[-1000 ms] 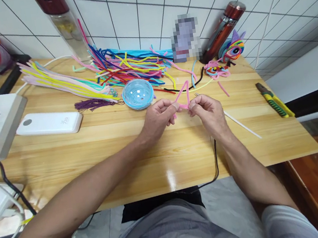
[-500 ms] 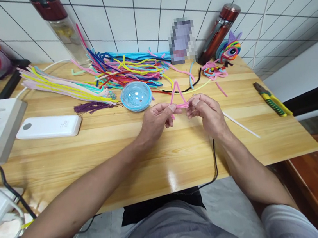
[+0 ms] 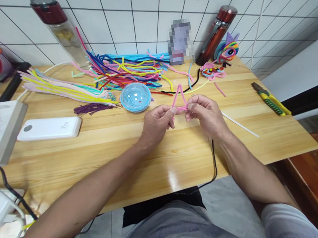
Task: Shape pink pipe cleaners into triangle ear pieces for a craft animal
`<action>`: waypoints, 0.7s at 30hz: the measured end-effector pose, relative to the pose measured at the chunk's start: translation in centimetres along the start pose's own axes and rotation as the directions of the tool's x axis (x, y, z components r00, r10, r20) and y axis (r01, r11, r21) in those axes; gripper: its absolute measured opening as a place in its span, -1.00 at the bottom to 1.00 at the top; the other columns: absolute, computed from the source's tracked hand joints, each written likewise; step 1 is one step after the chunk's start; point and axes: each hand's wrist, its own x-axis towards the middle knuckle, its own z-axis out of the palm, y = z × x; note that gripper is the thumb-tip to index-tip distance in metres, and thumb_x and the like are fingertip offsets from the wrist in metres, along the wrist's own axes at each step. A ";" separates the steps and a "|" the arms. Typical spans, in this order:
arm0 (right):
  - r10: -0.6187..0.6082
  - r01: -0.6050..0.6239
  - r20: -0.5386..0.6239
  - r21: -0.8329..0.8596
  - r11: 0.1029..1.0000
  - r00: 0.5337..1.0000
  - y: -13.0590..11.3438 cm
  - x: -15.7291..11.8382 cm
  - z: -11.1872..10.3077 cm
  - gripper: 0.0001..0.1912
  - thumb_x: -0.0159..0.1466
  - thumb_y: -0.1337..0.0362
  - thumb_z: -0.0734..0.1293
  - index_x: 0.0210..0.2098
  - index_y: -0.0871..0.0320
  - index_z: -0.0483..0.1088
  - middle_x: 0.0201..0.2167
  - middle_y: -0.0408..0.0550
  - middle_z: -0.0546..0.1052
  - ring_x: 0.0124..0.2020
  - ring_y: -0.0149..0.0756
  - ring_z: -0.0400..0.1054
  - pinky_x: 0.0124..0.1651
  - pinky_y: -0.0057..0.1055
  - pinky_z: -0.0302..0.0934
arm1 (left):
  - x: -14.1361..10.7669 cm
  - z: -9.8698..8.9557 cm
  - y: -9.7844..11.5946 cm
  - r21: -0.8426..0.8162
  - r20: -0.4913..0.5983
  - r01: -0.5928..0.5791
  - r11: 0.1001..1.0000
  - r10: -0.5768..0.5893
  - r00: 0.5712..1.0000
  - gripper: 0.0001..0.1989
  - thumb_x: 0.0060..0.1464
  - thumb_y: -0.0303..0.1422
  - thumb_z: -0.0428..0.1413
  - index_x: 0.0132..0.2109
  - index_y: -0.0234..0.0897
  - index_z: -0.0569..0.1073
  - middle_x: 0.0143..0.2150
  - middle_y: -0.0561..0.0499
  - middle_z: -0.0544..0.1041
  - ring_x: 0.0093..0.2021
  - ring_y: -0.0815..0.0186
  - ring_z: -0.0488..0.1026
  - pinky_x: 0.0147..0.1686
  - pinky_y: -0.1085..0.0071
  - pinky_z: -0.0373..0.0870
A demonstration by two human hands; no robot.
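A pink pipe cleaner [image 3: 181,108], bent into a triangle with its peak pointing away from me, is stretched between my hands above the table. My left hand [image 3: 157,122] pinches its left corner between thumb and fingers. The right corner is gripped by my right hand [image 3: 206,114], thumb on top. Fingertips hide the ends of the pink strand. Beyond my left hand stands a light blue bowl [image 3: 135,98]. A thin white stick [image 3: 240,124] lies on the table just right of my right hand.
Heaps of coloured pipe cleaners [image 3: 128,70] lie along the back, near a purple tassel [image 3: 91,108]. Green-and-yellow pliers [image 3: 271,99] rest at the right edge. A red flask [image 3: 217,32], a clear bottle [image 3: 64,35], a white power bank [image 3: 50,128] and a power strip [image 3: 10,126] stand around.
My right thumb and fingers have closed onto the right corner of the pink triangle. Its peak has tilted slightly rightward. The left hand keeps its pinch.
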 end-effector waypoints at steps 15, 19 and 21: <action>0.000 0.000 0.004 0.001 1.000 1.000 -0.2 -0.1 0.3 -0.86 0.06 0.20 0.50 -0.44 0.10 0.51 -0.59 -0.22 0.56 -0.60 -0.43 0.39 -0.45 -0.45 0.35 | 0.2 0.1 -0.3 -0.071 0.042 0.061 0.996 -0.058 0.997 -0.63 -0.01 -0.07 0.44 -0.22 -0.26 0.63 -0.51 0.11 0.52 -0.58 0.47 0.32 -0.56 0.49 0.22; -0.026 0.027 0.015 -0.071 0.997 1.000 -0.3 -0.3 0.5 -0.84 0.09 0.19 0.52 -0.43 0.12 0.52 -0.59 -0.19 0.57 -0.58 -0.41 0.41 -0.40 -0.43 0.36 | 0.3 -0.1 -0.5 -0.024 0.043 0.067 0.997 -0.066 0.997 -0.65 0.02 -0.08 0.42 -0.32 -0.29 0.62 -0.45 0.04 0.59 -0.59 0.51 0.23 -0.58 0.49 0.13; -0.032 0.034 0.035 -0.070 0.997 0.999 -0.5 -0.4 0.5 -0.81 0.10 0.16 0.53 -0.41 0.12 0.51 -0.57 -0.18 0.58 -0.57 -0.41 0.41 -0.39 -0.42 0.37 | 0.3 -0.1 -0.5 -0.009 0.042 0.064 0.998 -0.063 0.997 -0.63 0.05 -0.06 0.40 -0.34 -0.30 0.62 -0.40 -0.02 0.64 -0.58 0.51 0.23 -0.56 0.49 0.13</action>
